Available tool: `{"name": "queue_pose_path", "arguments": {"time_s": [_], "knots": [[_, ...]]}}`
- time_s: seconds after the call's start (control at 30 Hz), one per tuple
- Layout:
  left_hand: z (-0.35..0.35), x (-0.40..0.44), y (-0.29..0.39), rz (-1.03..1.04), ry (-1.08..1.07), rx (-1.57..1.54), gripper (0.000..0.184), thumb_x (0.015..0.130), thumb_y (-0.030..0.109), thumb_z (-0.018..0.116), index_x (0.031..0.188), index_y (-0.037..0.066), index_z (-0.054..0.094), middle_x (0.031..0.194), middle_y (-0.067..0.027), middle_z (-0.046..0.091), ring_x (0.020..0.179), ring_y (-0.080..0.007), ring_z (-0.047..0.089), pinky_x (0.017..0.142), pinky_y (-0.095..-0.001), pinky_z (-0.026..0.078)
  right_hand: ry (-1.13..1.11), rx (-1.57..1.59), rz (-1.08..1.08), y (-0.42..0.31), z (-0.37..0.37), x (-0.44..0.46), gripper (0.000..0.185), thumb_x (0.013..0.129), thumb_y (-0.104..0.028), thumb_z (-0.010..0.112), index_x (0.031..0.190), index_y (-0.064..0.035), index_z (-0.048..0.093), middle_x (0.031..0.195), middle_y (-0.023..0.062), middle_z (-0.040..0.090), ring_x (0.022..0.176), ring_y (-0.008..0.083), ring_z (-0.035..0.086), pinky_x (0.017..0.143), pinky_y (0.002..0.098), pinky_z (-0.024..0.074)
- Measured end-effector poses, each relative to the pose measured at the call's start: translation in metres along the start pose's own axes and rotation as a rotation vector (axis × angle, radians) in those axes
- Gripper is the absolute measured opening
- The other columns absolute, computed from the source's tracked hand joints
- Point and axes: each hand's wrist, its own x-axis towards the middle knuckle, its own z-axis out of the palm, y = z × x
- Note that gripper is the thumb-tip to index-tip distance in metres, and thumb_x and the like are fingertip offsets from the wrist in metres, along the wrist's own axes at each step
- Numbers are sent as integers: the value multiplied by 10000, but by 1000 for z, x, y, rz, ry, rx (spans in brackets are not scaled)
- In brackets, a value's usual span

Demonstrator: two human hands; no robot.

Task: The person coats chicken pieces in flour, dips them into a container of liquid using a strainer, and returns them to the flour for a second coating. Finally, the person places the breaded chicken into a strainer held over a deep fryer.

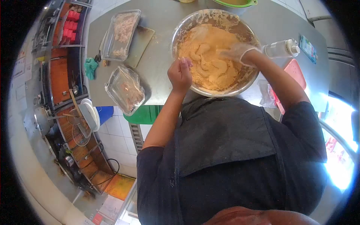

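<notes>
A large metal mixing bowl [250,83] stands at the table's near edge. Inside it lies an orange-tan floury coating [208,41], with coated pieces, seemingly meat, bunched in the middle. My left hand [180,75] is bare and closed at the bowl's left rim, thumb up, fingers curled over the edge. Over the right half of the bowl, my right hand [240,52] wears a clear plastic glove and reaches into the coating. Motion smears its fingers, so whether they hold a piece is hidden.
Left on the metal table [161,48] are a clear tray of raw meat [125,28], a cutting board [141,45] and a film-covered tray [127,92]. Rightward are a clear bottle [281,49], a pink tray [295,73] and a plastic bag [265,93]. A green-rimmed bowl [236,4] stands behind.
</notes>
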Motion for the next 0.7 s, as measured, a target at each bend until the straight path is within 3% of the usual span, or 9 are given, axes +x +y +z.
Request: {"name": "queue_pose_path", "arguments": {"time_s": [0.07,0.13,0.23,0.33,0.43,0.53,0.63,0.7], "knots": [[1,0,0,-4,5,3,406,1057,228,441,751,22,613,664,-93,617,575,-209,594,549,-335,448,-53,-25,203,-16,32,7,901,801,-683,649,1431,-54,507,1351,245,592,1216,349,592,1051,393,438],[2,-1,0,-16,14,-5,406,1056,229,442,750,22,610,661,-92,617,575,-209,595,550,-334,449,144,-185,264,-34,82,10,1062,741,-680,708,1476,21,399,1347,288,575,1247,357,571,1075,406,417],[0,-1,2,-19,-8,-3,400,1054,229,447,753,23,612,661,-93,621,575,-208,596,551,-333,450,43,-19,173,-27,93,34,1173,690,-633,779,1488,89,311,1361,317,546,1269,363,553,1080,407,410],[1,-1,2,-18,26,0,395,1051,227,454,752,22,611,662,-94,622,575,-207,596,553,-332,452,70,141,88,-21,83,40,1088,712,-559,802,1502,27,337,1326,302,577,1228,367,582,1040,393,448],[-2,-2,1,-21,-22,-11,434,1085,269,402,793,8,590,708,-64,616,626,-114,538,592,-270,439,241,117,-114,-44,54,5,971,786,-566,740,1493,-7,378,1258,283,621,1188,386,610,1002,423,459],[-2,-1,9,-18,-27,-11,436,1086,266,398,786,12,585,701,-61,609,623,-112,530,591,-271,436,113,-43,-11,-55,29,-6,906,808,-568,730,1505,-97,395,1247,214,661,1052,354,674,938,409,512],[-2,-1,4,-8,-27,-9,437,1086,270,398,783,15,584,693,-57,600,623,-112,528,590,-274,433,30,-341,-50,-49,5,17,924,793,-617,723,1484,-84,416,1258,234,650,1024,352,684,930,423,514],[-2,-1,0,-12,-7,9,415,1063,243,437,762,19,613,674,-87,621,598,-191,588,571,-325,456,127,-287,-55,-50,0,28,966,763,-644,734,1464,-55,424,1217,269,653,1022,361,684,930,433,513]]}}
